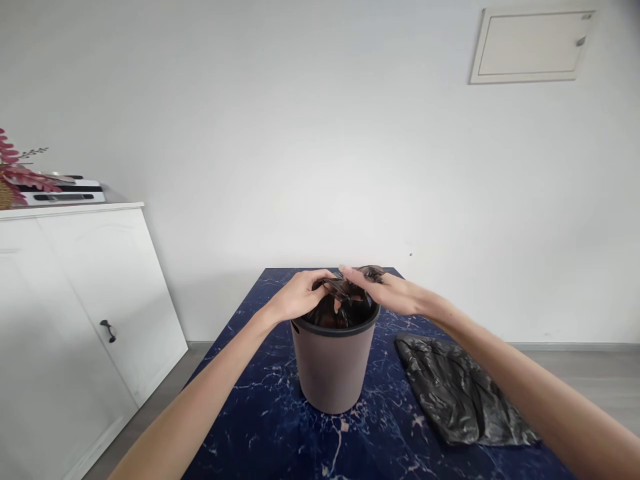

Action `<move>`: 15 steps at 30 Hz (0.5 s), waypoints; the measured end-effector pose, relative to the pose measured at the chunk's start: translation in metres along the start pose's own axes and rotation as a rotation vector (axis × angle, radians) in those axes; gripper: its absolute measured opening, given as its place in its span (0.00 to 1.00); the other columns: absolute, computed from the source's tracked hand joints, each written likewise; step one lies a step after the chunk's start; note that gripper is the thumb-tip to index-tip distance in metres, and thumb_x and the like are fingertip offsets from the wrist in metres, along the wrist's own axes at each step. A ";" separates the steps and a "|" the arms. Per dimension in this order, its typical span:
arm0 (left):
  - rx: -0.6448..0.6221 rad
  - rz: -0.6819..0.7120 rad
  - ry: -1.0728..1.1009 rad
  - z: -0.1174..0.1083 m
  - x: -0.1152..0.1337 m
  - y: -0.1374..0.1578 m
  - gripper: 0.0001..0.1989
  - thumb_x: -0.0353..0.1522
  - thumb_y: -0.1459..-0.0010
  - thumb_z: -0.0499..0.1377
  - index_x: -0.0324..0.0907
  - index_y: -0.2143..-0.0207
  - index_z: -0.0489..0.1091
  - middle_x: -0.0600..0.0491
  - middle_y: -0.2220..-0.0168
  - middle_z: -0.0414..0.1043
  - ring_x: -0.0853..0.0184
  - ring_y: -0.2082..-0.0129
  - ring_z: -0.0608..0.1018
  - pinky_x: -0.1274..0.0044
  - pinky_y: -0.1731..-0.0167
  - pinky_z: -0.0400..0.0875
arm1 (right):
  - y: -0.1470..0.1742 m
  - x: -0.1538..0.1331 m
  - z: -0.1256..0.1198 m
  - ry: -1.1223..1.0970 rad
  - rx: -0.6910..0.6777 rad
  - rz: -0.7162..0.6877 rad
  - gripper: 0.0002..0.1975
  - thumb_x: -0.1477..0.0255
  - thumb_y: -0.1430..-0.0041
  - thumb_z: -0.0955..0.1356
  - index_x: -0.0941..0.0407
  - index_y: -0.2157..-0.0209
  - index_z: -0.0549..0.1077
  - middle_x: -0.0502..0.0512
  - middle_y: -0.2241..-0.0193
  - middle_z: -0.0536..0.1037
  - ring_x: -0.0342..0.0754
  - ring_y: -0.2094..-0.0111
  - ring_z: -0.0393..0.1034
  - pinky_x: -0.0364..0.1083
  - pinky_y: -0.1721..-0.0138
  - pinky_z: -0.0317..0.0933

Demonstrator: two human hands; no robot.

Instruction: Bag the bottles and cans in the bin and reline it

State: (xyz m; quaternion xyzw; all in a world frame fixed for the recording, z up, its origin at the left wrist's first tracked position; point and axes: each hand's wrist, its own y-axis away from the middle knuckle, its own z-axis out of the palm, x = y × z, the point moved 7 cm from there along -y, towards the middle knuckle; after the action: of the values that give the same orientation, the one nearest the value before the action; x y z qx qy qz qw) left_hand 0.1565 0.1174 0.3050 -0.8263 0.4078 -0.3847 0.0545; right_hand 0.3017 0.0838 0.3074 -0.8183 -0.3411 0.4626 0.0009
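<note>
A taupe trash can (pixel 334 370) with a dark rim stands upright on a blue marble-patterned table (pixel 260 427). Thin black plastic, a trash bag (pixel 325 312), is bunched in its mouth, and part of it rises above the rim. My left hand (pixel 303 293) reaches over the left side of the rim, its fingers closed on the bag. Across the opening, my right hand (pixel 377 288) grips the same bag, with some plastic bulging behind the fingers. Some fingertips of both hands are hidden by the plastic.
Another black plastic bag (pixel 460 390) lies flattened on the table's right, partly beneath my right forearm. To the left stands a white cabinet (pixel 95 300) with pink flowers (pixel 30 177) and a white box on top. A wall (pixel 320 167) rises behind the table.
</note>
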 end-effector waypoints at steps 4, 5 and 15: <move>0.008 -0.017 -0.009 -0.001 -0.005 0.000 0.14 0.37 0.31 0.55 0.48 0.58 0.82 0.49 0.53 0.85 0.54 0.53 0.84 0.68 0.53 0.75 | -0.003 0.003 -0.001 -0.018 0.023 0.006 0.28 0.47 0.26 0.61 0.51 0.59 0.86 0.56 0.67 0.83 0.58 0.61 0.76 0.60 0.46 0.68; 0.005 -0.022 -0.015 -0.001 -0.006 0.000 0.14 0.37 0.31 0.55 0.48 0.59 0.82 0.49 0.54 0.85 0.54 0.53 0.84 0.68 0.54 0.74 | -0.004 0.004 -0.002 0.013 0.023 -0.003 0.26 0.49 0.27 0.63 0.51 0.59 0.86 0.56 0.67 0.83 0.57 0.61 0.76 0.59 0.49 0.69; 0.090 -0.036 0.001 -0.004 -0.009 0.004 0.12 0.41 0.32 0.58 0.47 0.60 0.80 0.49 0.59 0.84 0.55 0.59 0.83 0.68 0.57 0.73 | -0.004 0.009 -0.018 0.332 0.131 -0.107 0.14 0.64 0.35 0.70 0.49 0.49 0.74 0.56 0.60 0.84 0.53 0.62 0.76 0.51 0.62 0.65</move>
State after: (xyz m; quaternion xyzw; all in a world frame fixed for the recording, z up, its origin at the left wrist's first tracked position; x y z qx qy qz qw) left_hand 0.1483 0.1225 0.3006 -0.8302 0.3749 -0.4039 0.0846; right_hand 0.3159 0.0979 0.3115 -0.8622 -0.3486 0.3418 0.1352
